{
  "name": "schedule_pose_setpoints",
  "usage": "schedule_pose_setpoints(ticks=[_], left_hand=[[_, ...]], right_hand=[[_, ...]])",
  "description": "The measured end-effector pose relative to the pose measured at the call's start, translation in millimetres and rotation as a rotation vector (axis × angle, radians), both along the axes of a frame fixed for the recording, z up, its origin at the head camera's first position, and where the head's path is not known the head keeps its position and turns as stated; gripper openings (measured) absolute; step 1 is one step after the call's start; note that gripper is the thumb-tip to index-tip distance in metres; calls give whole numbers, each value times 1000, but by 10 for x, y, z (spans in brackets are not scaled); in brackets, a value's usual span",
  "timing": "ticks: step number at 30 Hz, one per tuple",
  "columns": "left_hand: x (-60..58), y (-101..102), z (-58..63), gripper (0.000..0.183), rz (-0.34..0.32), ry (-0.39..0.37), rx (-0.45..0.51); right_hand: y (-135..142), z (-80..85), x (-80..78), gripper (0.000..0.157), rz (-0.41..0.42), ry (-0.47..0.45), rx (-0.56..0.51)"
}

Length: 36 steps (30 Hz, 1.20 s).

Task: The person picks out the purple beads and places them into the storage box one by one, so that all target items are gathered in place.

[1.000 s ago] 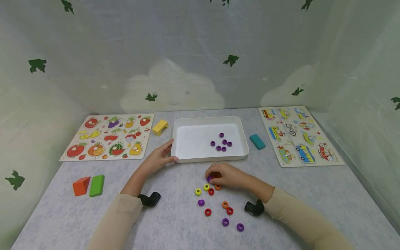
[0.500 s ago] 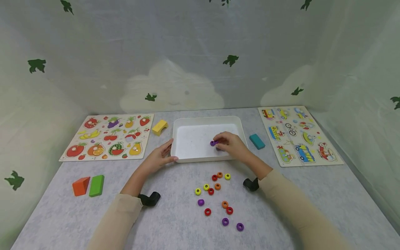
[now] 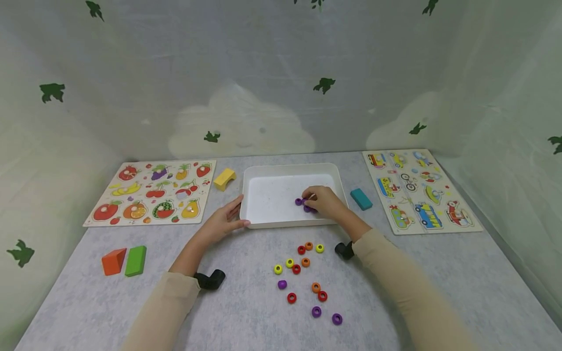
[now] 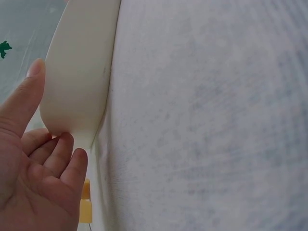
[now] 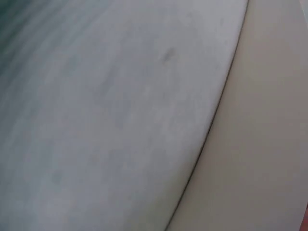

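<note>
A shallow white tray stands at the back middle of the table. My left hand holds its near left corner, the thumb by the front rim and the fingers along the left side. Close up, in the left wrist view, the fingertips touch the tray's outer wall. Inside the tray, at its right half, my right hand pinches a purple bead low over the floor. Other purple beads lie beside the fingertips, and some are hidden by the hand. The right wrist view shows mostly tabletop and tray wall.
Loose yellow, red, orange and purple beads lie before the tray. A fruit puzzle board stands left, a vehicle puzzle board right. Yellow, teal, orange and green blocks lie around.
My right hand has moved from the loose beads up into the tray with a purple bead, then shifted slightly among the beads there. The left hand has stayed at the tray's corner.
</note>
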<state>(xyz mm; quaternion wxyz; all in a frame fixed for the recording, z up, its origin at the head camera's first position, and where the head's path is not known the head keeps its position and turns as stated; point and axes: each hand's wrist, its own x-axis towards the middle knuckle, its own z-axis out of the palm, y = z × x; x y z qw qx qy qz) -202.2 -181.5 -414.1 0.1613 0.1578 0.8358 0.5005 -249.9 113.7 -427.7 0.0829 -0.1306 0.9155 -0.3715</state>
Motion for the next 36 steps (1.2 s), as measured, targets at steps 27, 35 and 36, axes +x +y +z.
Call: schedule_pose_setpoints(ticks=[27,35,36], left_hand=[[-16,-1,-34,79,16,-9,2],[98,72,169,75,18,-12,-25],[103,73,173,75,18,-10,-26]], right_hand=[[389,302,1406,40,352,159,-351],[506,60,1924,38,458,-14,-348],[520,33,1960,38,476,-30,-346]])
